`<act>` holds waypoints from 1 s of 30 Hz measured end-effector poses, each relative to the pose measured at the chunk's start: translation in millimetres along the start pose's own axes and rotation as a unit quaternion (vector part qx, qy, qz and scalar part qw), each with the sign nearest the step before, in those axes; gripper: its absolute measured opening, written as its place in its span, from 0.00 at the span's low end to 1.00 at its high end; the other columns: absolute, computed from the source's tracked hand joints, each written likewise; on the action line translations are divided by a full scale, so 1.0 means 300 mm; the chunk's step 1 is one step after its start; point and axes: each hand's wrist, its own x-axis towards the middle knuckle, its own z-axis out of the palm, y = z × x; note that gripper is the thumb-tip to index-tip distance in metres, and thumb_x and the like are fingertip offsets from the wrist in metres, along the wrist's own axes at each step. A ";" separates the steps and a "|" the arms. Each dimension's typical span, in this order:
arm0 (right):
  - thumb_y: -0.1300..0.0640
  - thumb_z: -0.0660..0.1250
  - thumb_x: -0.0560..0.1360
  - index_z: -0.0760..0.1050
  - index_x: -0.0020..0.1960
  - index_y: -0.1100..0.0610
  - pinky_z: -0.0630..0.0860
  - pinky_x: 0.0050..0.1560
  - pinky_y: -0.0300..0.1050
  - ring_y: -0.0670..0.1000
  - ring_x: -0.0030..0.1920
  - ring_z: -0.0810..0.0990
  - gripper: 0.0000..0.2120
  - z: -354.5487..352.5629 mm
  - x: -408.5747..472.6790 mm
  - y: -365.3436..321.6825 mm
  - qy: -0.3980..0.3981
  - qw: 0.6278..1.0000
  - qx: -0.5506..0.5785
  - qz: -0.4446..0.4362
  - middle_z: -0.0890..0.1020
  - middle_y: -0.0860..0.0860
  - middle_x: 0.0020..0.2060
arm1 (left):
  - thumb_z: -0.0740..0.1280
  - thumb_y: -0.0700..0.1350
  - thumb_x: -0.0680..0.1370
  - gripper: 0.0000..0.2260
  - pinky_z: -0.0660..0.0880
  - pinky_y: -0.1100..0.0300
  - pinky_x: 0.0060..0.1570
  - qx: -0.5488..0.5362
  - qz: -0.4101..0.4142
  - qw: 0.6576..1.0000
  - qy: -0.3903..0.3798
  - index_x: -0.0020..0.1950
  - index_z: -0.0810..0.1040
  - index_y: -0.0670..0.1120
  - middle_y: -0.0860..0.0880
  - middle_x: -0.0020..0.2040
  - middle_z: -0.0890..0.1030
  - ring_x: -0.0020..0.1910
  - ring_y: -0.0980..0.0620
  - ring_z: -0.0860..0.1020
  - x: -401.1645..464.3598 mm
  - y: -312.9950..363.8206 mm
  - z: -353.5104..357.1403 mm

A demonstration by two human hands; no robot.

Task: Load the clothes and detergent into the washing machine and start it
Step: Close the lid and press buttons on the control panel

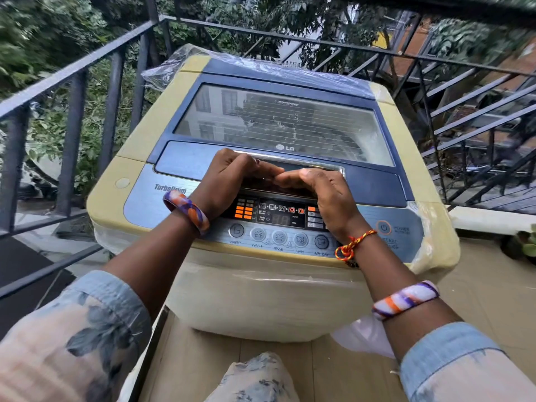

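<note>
A yellow and blue top-loading washing machine stands in front of me, its glass lid down. Both hands are at the chrome lid handle on the lid's front edge. My left hand curls its fingers into the handle recess from the left. My right hand does the same from the right, and the fingertips nearly meet. The control panel lies under my wrists, with its number display dark. No clothes or detergent are in view.
The orange power button is at the panel's right end. A dark metal railing runs along the left and back of the balcony. Clear plastic film covers the machine's rear. A white bag lies at its lower right.
</note>
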 end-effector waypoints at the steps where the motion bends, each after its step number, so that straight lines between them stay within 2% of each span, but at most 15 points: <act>1: 0.56 0.52 0.75 0.82 0.44 0.52 0.75 0.59 0.43 0.49 0.51 0.82 0.18 -0.001 0.001 0.001 0.000 1.000 -0.001 -0.002 0.84 0.49 0.44 | 0.54 0.40 0.70 0.19 0.78 0.55 0.52 -0.001 0.001 1.000 0.001 0.50 0.81 0.37 0.39 0.46 0.83 0.47 0.43 0.82 -0.001 0.001 0.001; 4: 0.56 0.52 0.75 0.81 0.44 0.52 0.75 0.58 0.43 0.49 0.51 0.82 0.18 -0.003 0.002 0.001 0.001 1.000 -0.005 -0.004 0.84 0.49 0.44 | 0.54 0.40 0.70 0.19 0.78 0.53 0.53 0.001 0.004 1.000 0.002 0.50 0.81 0.36 0.38 0.45 0.83 0.47 0.42 0.82 -0.001 0.001 0.002; 7: 0.56 0.52 0.75 0.81 0.44 0.52 0.76 0.58 0.43 0.48 0.50 0.82 0.18 -0.004 0.000 -0.002 0.002 1.000 -0.007 -0.005 0.84 0.49 0.44 | 0.54 0.40 0.70 0.19 0.78 0.56 0.52 -0.006 -0.003 1.000 -0.005 0.51 0.80 0.36 0.40 0.45 0.83 0.46 0.44 0.82 0.001 0.002 0.003; 11: 0.56 0.52 0.75 0.81 0.44 0.52 0.76 0.58 0.44 0.49 0.51 0.82 0.18 -0.003 -0.001 0.001 0.001 1.000 -0.013 -0.005 0.84 0.50 0.45 | 0.54 0.40 0.70 0.18 0.79 0.63 0.47 -0.010 -0.001 1.000 -0.014 0.51 0.80 0.36 0.49 0.39 0.85 0.43 0.51 0.83 0.001 -0.002 -0.001; 18: 0.56 0.52 0.75 0.81 0.46 0.55 0.76 0.59 0.44 0.50 0.51 0.82 0.18 -0.001 0.000 0.005 0.004 1.000 -0.011 0.000 0.84 0.53 0.46 | 0.54 0.40 0.70 0.19 0.79 0.60 0.50 -0.009 -0.004 1.000 -0.008 0.51 0.80 0.36 0.40 0.46 0.83 0.46 0.45 0.82 -0.001 -0.003 0.001; 24: 0.57 0.51 0.76 0.81 0.44 0.53 0.76 0.58 0.43 0.49 0.50 0.83 0.19 -0.002 0.000 0.005 -0.001 1.000 -0.019 -0.010 0.84 0.50 0.44 | 0.53 0.40 0.70 0.19 0.79 0.65 0.46 0.008 0.007 1.000 -0.023 0.50 0.81 0.36 0.42 0.47 0.83 0.45 0.48 0.83 -0.001 -0.002 -0.004; 30: 0.58 0.53 0.75 0.81 0.46 0.57 0.76 0.55 0.40 0.49 0.49 0.82 0.17 0.002 -0.001 0.005 0.018 0.999 -0.028 -0.011 0.84 0.52 0.44 | 0.54 0.39 0.71 0.18 0.78 0.69 0.45 0.033 0.026 0.999 -0.015 0.50 0.81 0.34 0.42 0.46 0.84 0.43 0.53 0.83 0.005 -0.005 -0.002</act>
